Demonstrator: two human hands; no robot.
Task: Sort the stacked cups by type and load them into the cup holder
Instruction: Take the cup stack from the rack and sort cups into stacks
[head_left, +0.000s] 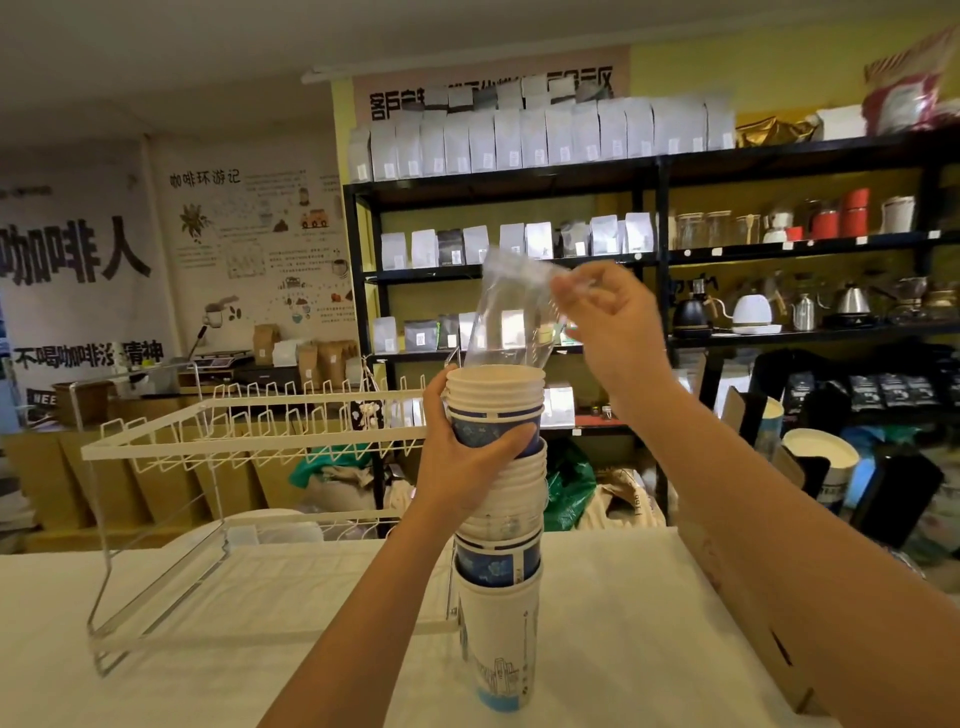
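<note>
With the left hand (467, 457) clasped around the tall stack of white-and-blue paper cups (498, 519) on the table, keep the right hand (608, 317) pinching the clear plastic cup (511, 317) by its rim and lift straight up before carrying it to the white wire cup holder (249, 436).

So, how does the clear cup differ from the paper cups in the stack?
The clear cup is transparent and tilted, pinched at its rim by the right hand. The paper cups are opaque white with blue print, nested upright, and gripped by the left hand. Both are disposable cups.
</note>
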